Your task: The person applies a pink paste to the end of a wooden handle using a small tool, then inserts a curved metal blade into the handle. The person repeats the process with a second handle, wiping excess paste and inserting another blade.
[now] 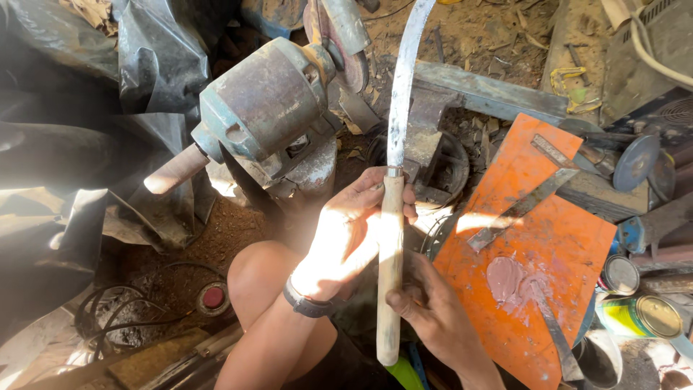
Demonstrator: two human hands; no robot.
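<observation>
A sickle with a long pale wooden handle (390, 267) and a curved steel blade (401, 79) stands upright in front of me. My left hand (345, 235), with a dark watch on its wrist, grips the upper handle just under the metal collar. My right hand (426, 307) holds the lower handle, fingers wrapped around from the right. The blade points away, towards the bench grinder (267, 108).
An orange board (563, 238) at right carries flat metal strips and a pink paste patch. Small tins (639, 314) and grinding discs (635, 162) lie further right. An anvil-like block (433, 137) sits behind the blade. Cables and a red button (213, 297) lie at left. My bare knee (260, 278) is below.
</observation>
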